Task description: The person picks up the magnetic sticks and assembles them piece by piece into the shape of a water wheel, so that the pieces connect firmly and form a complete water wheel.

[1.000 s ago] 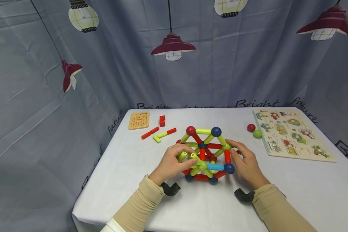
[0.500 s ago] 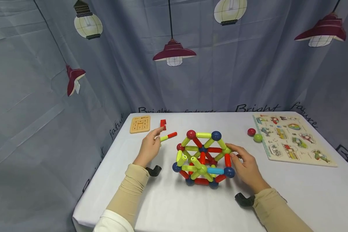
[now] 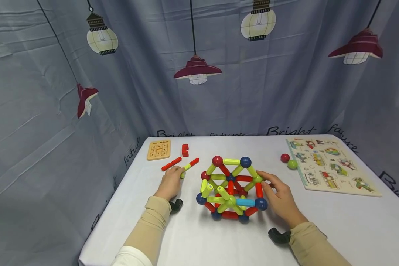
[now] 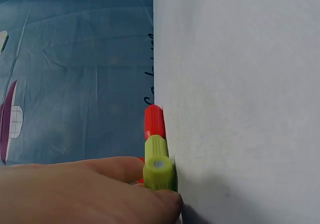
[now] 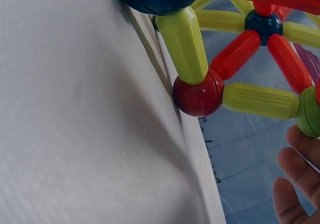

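A ball-and-stick magnetic model (image 3: 230, 187) of red, yellow-green, blue and dark-blue parts stands mid-table. My right hand (image 3: 280, 199) holds its right side, thumb and forefinger at a green ball (image 3: 258, 178). From the right wrist, a fingertip touches that green ball (image 5: 309, 112), while the lower fingers hang free. Left of the model, my left hand (image 3: 169, 181) pinches a yellow-green magnetic stick (image 4: 159, 173) between thumb and finger. Beyond it, in line, lie another yellow-green stick (image 3: 187, 167) and a red stick (image 3: 194, 162). Part of the pinched stick is hidden by the hand.
Red sticks (image 3: 171, 163) lie just past my left hand. Behind are red blocks (image 3: 185, 150) and a wooden number board (image 3: 159, 149). A red ball (image 3: 285, 158) and a green ball (image 3: 292, 164) sit beside a picture puzzle board (image 3: 334, 164) on the right.
My left hand has left the model, moved left to the loose sticks and come down on a yellow-green one. The right hand stays at the model's side. The head view has tilted up slightly.
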Tool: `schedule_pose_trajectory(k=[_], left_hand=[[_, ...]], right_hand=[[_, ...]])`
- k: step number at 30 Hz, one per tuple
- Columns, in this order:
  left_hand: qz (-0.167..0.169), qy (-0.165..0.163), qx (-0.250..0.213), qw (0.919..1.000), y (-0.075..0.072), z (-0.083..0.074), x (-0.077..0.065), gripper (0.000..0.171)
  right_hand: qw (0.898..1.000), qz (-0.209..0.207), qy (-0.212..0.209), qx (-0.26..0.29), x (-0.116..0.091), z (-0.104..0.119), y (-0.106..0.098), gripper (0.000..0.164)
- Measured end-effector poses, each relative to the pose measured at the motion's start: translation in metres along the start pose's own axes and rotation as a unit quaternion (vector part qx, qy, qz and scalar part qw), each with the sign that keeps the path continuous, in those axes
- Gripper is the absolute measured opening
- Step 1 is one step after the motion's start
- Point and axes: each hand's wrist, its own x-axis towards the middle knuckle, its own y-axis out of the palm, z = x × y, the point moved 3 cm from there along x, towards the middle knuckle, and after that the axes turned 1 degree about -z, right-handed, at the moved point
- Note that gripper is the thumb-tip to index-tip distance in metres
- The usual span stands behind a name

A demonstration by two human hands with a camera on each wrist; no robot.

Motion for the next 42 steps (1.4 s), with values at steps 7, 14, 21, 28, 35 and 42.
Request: schedule_pose_trajectory(k=[7, 14, 21, 28, 35, 42], left_hand=[[-0.03, -0.016, -0.003, 0.9994, 0.001, 0.004, -0.003, 0.023], [-0.034, -0.012, 0.033, 0.9988, 0.0, 0.004, -0.005, 0.026], [-0.19, 0.089, -0.129, 0.9692, -0.066, -0.048, -0.034, 0.027], [-0.16, 0.274, -0.28, 0.9061, -0.128, -0.143, -0.066, 0.036], [-0.034, 0.375, -0.104, 0.9206, -0.118, -0.208, -0.065, 0.035], [0.03, 0.33, 0.04, 0.9428, -0.094, -0.207, -0.067, 0.026]], right_hand=[[1.0, 0.002, -0.005, 0.0, -0.001, -0.001, 0.0, 0.039], [1.0, 0.002, 0.003, 0.001, -0.001, 0.002, -0.001, 0.039], [1.0, 0.002, -0.004, -0.004, -0.001, 0.004, 0.001, 0.04], [1.0, -0.012, -0.013, 0.0, 0.003, 0.005, -0.002, 0.041], [1.0, -0.022, -0.012, 0.01, 0.006, 0.002, -0.003, 0.042], [1.0, -0.006, -0.006, 0.008, 0.004, 0.001, 0.004, 0.042]])
